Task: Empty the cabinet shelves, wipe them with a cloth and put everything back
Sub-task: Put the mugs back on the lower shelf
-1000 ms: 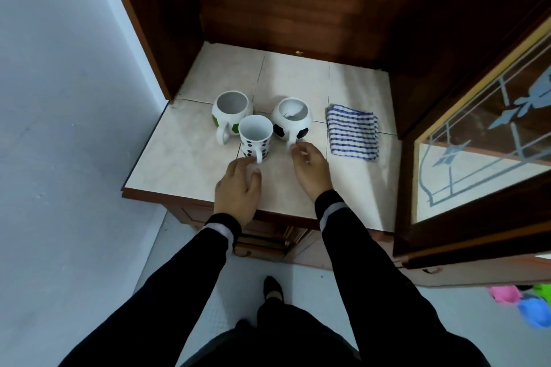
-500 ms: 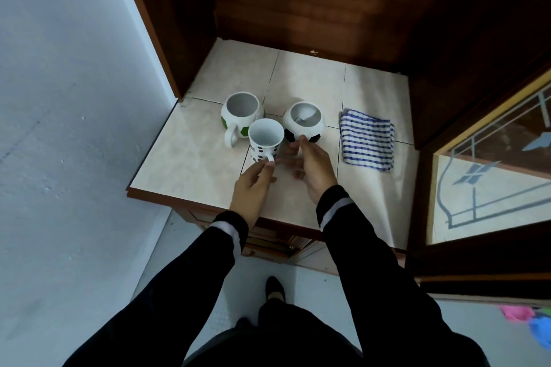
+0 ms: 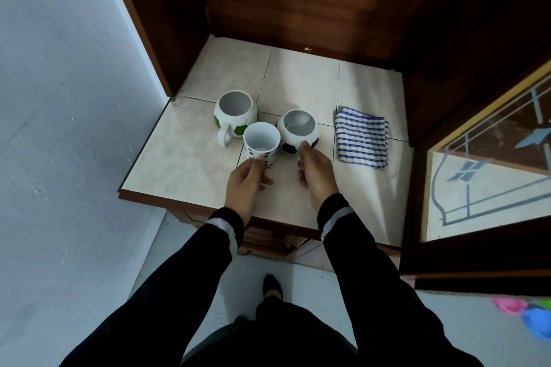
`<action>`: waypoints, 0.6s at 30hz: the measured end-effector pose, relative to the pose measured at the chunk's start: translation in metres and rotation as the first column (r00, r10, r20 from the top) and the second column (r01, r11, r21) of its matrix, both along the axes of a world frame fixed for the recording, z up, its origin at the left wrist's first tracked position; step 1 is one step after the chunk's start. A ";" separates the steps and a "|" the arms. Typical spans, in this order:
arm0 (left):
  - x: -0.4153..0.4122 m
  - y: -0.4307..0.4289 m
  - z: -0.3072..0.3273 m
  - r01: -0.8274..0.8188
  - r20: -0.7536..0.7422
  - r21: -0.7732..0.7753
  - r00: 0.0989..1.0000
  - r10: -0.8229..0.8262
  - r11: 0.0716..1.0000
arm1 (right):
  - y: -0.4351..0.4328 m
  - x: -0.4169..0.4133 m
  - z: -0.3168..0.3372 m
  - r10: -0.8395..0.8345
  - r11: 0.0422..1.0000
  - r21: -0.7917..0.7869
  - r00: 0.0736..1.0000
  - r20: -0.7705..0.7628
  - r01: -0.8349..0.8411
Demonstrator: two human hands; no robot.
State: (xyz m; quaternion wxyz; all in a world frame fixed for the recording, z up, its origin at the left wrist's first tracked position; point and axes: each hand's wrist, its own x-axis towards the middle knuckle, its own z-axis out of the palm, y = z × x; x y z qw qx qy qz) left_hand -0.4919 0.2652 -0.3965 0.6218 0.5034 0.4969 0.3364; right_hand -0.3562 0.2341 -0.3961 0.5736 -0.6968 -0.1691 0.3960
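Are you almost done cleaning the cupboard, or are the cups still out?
Three cups stand out on the tiled counter. The folded striped cloth lies beside them, not in use. The left hand grips the dotted cup and the right hand the black-and-white ball cup. Whether wiping is finished cannot be seen. The green-and-white cup waits untouched.

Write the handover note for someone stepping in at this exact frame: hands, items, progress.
Left hand: closed on the handle of the dotted mug.
Right hand: fingers at the handle of the black-and-white football mug; grip unclear.
Green-and-white football mug stands behind them; striped cloth lies folded to the right on the tiled counter.
Wiping and restocking status not visible.
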 end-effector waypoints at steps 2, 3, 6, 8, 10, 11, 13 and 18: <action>-0.001 0.001 -0.001 -0.017 -0.006 0.020 1.000 0.017 1.000 | -0.004 -0.001 -0.003 0.010 1.000 -0.004 1.000 0.025 -0.010; -0.002 0.001 -0.001 -0.022 -0.009 0.025 1.000 0.023 0.999 | -0.007 -0.002 -0.005 0.015 1.000 -0.010 0.999 0.039 -0.015; -0.007 0.000 -0.003 -0.029 -0.032 0.036 0.999 0.030 0.999 | -0.016 -0.006 -0.012 0.010 1.000 -0.020 0.998 0.061 -0.008; -0.010 -0.002 -0.004 -0.034 -0.051 0.055 0.998 0.037 0.998 | -0.023 -0.009 -0.014 -0.001 1.000 -0.018 0.998 0.064 0.002; -0.014 -0.006 -0.004 -0.031 -0.073 0.087 0.997 0.037 0.996 | -0.031 -0.012 -0.015 -0.016 1.000 -0.008 0.998 0.058 0.017; -0.016 -0.008 -0.004 -0.028 -0.079 0.103 0.996 0.036 0.994 | -0.036 -0.014 -0.016 -0.022 1.000 -0.005 0.998 0.059 0.022; -0.020 -0.013 -0.004 -0.028 -0.072 0.125 0.997 0.037 0.992 | -0.046 -0.018 -0.017 -0.030 1.000 -0.006 0.997 0.070 0.031; -0.029 -0.019 -0.008 -0.015 -0.088 0.135 0.996 0.027 0.991 | -0.062 -0.028 -0.017 -0.067 0.998 0.007 0.993 0.097 0.066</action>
